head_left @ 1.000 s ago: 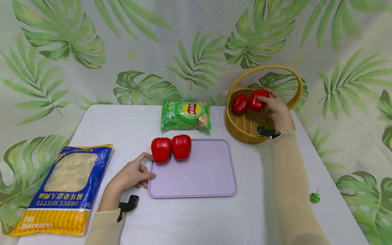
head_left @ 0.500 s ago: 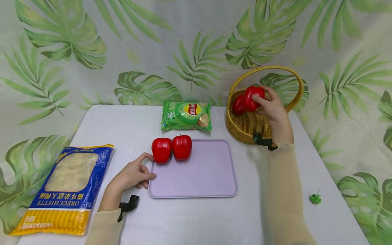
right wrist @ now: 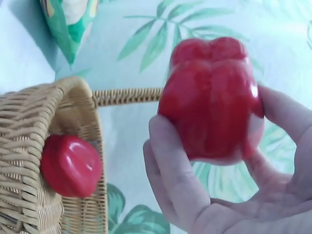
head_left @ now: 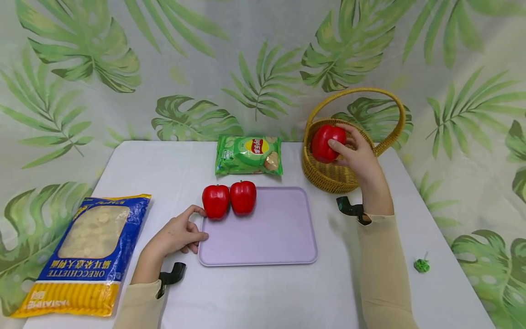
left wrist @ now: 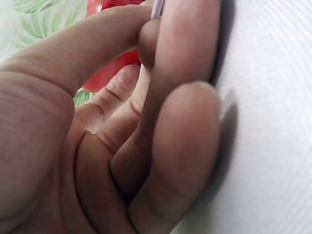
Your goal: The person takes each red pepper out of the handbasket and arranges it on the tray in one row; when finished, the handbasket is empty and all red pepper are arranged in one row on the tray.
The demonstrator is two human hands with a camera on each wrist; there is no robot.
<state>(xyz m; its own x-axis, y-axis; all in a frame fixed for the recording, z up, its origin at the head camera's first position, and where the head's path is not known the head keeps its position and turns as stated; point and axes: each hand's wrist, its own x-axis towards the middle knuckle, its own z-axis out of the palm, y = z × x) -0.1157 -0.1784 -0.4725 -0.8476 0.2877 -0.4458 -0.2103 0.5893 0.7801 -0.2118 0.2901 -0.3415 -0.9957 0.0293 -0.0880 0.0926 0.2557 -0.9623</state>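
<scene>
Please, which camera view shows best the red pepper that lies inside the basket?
The right wrist view: the basket pepper shows there close up, mostly uncovered against the basket. In the head view, the held pepper blocks it, so I cannot make it out. The left wrist view does not show it.

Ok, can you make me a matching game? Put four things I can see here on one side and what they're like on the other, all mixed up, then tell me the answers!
Things:
1. tray
2. right hand
3. bag of chips
4. basket

What they're like:
A. mostly green
B. yellow-brown and woven
C. light purple
D. holding a red pepper

Right pairs: 1-C, 2-D, 3-A, 4-B
</scene>
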